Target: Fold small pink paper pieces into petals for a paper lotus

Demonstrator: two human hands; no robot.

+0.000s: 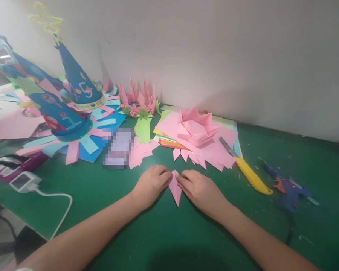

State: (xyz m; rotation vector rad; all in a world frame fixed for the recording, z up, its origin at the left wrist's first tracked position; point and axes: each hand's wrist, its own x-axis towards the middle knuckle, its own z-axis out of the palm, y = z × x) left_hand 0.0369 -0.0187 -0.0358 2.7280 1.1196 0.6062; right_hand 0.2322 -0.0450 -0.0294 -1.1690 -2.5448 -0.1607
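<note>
A small kite-shaped piece of folded pink paper lies on the green table, its long point toward me. My left hand is closed on its upper left edge, thumb and fingertips pressed together there. From the other side my right hand pinches the upper right edge, fingers together. Just beyond my hands, several small folded pink pieces stick out from under pink sheets. On those sheets rests a large pink paper flower.
Right of my hands lie a yellow-handled saw-like blade tool and a blue glue gun. At left stand blue paper cone hats, a pink paper crown, a blurred phone-like rectangle and a white charger with cable.
</note>
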